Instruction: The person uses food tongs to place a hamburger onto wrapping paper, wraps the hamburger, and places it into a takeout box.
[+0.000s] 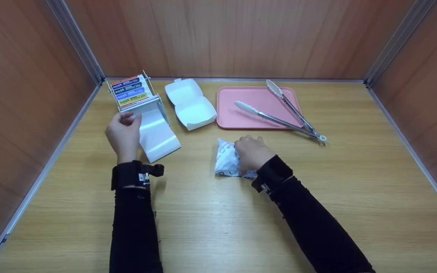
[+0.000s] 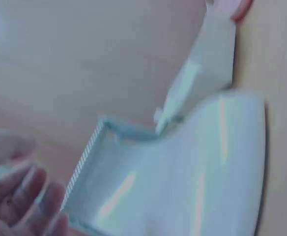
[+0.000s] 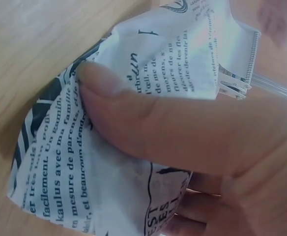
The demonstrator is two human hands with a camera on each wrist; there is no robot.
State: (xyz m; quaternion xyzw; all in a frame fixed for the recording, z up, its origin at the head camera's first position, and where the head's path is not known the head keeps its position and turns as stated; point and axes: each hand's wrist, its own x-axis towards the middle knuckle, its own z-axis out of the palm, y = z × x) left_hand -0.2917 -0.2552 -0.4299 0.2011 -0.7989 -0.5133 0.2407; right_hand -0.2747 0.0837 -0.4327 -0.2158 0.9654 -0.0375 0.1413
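My right hand (image 1: 254,153) grips a packet wrapped in printed newspaper-style paper (image 1: 226,157) at the middle of the table. In the right wrist view the thumb (image 3: 148,123) lies across the packet's (image 3: 60,162) printed face, with fingers curled beneath. On the left, my left hand (image 1: 124,136) hovers by the toothed edge of a dispenser (image 1: 131,91) with a colourful label. From it hangs a wide, glossy whitish strip (image 1: 157,136), its end near the tabletop. The left wrist view has the loosely bent fingers (image 2: 23,196) beside the strip, with nothing between them.
An open white clamshell food box (image 1: 195,108) stands between the dispenser and a pink tray (image 1: 230,110). Metal tongs with pale tips (image 1: 279,119) lie spread over the tray, their hinge end past its front right corner. Wooden panels (image 1: 241,38) wall the table in.
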